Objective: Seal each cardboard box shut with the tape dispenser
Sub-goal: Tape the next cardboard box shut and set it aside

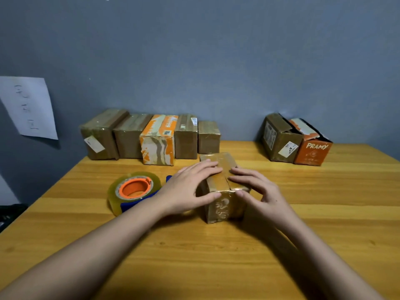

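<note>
I've got both flaps of the small box (pixel 223 187) pressed down, left hand (pixel 190 187) and right hand (pixel 255 189) flat, fingers straight. Next I guess I grab the tape dispenser (pixel 134 190), just left of my left fingers.

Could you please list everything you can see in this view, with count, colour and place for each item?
small box: 1, brown, glossy with tape, centre of the table, under both hands.
tape dispenser: 1, clear roll on an orange hub with a blue body, on the table left of the small box.
back row of boxes: 5, four brown and one orange and white, side by side against the wall, back left.
open boxes: 2, one brown and one orange marked PRAMY, flaps up, back right.
table: 1, yellow-brown wood.
paper sheet: 1, white, on the grey wall at left.
left hand: 1, fingers flat on the box top.
right hand: 1, fingers resting on the box's top and right edge.
</note>
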